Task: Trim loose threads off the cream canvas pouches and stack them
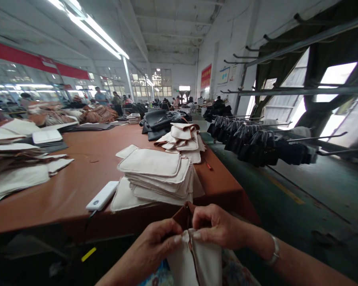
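Left hand and right hand pinch the cream piece astride its dark slit; best keep edges level, tension even.

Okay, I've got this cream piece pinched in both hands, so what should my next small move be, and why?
I'd probably ease the edges of the dark slit gently apart: your left hand and right hand grip the cream piece on either side of the slit's top end, with brown material showing just beyond.
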Demonstrator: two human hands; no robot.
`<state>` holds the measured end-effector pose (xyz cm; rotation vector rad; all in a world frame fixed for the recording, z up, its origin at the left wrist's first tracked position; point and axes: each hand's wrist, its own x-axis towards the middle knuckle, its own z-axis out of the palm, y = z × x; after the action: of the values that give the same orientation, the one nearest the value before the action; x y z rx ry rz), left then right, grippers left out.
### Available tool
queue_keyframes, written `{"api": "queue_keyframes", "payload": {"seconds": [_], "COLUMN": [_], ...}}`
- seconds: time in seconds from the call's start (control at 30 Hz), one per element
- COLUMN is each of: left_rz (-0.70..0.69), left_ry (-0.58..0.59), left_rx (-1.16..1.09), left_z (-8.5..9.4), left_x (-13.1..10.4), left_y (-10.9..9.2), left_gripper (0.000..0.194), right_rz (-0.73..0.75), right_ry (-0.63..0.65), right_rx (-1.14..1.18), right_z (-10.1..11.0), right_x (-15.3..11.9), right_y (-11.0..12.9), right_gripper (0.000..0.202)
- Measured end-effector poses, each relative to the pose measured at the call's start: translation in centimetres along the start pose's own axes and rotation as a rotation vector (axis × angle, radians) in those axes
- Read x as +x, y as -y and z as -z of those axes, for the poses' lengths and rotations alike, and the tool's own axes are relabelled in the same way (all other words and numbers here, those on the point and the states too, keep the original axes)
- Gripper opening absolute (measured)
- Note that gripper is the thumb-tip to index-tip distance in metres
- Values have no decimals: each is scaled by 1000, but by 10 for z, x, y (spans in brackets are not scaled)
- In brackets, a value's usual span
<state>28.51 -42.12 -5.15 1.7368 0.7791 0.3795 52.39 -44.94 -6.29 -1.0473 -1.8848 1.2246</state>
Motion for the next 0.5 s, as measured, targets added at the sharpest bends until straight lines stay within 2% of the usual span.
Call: {"api": "queue_keyframes", "payload": {"seconds": [0.17, 0.27, 0.4, 0.5], "left_rz": [34, 50, -27, -100], "left_ry": [-114, -131, -168, -167], "left_rx": [68, 123, 359, 544], "left_z": [-5, -6, -11, -17], "left_x": [3, 5, 5, 4], "left_y": [-8, -11, -6, 2], "left_gripper": [39, 38, 27, 27], "right_rz": [32, 52, 30, 16], "right_ry": [-15, -28, -21, -18], "right_rx": [-33, -93, -144, -122], "right_z": [1, 1, -1, -3], "right_x": [1, 1, -1, -3], "right_y": [7, 12, 16, 16], "right_gripper": [10, 7, 10, 12]}}
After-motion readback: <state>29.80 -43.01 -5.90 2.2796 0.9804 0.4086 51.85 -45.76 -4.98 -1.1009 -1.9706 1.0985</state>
